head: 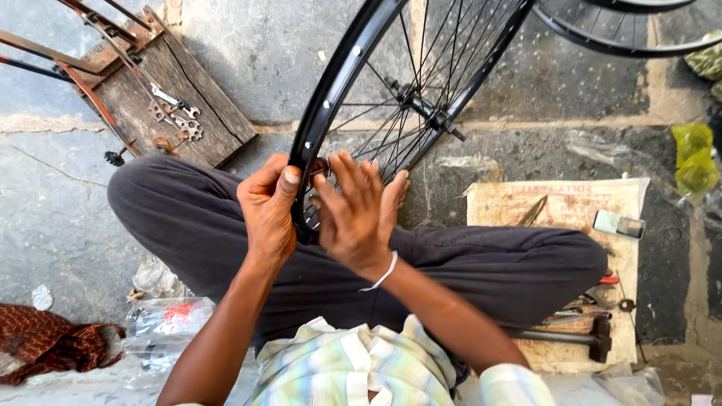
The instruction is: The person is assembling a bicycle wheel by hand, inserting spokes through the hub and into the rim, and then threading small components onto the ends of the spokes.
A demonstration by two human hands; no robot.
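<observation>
Left hand [267,207] grips the black wheel rim [331,90]; right hand [359,214], open and blurred, lies against the spokes [421,53]; wheel unfinished, without tyre.

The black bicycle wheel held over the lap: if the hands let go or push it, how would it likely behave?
The bicycle wheel looks stiff: a metal rim laced with thin spokes. Being round and standing on edge, it would probably roll or topple once the left hand released the rim. Mostly open space, it is likely light for its size.
</observation>
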